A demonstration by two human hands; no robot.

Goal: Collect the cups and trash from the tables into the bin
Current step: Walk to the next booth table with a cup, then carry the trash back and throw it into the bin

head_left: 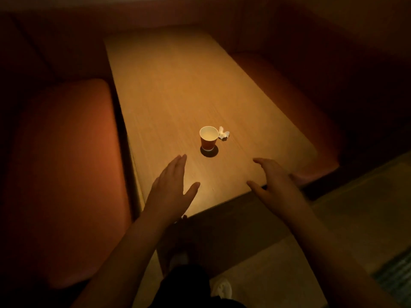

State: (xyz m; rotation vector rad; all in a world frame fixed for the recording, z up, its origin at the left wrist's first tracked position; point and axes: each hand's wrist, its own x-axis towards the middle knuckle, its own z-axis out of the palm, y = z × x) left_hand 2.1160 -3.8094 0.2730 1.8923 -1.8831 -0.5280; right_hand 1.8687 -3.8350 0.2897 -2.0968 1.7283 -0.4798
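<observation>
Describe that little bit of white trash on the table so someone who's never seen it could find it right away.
Start at the long wooden table between the orange bench seats. Toward its near half stands one red paper cup, and the crumpled white tissue lies just right of it. It is small, white and shapeless, unlike the upright red cup.

Dim warm overhead light on table [178,90]; dark vignetted edges, soft blur.
</observation>
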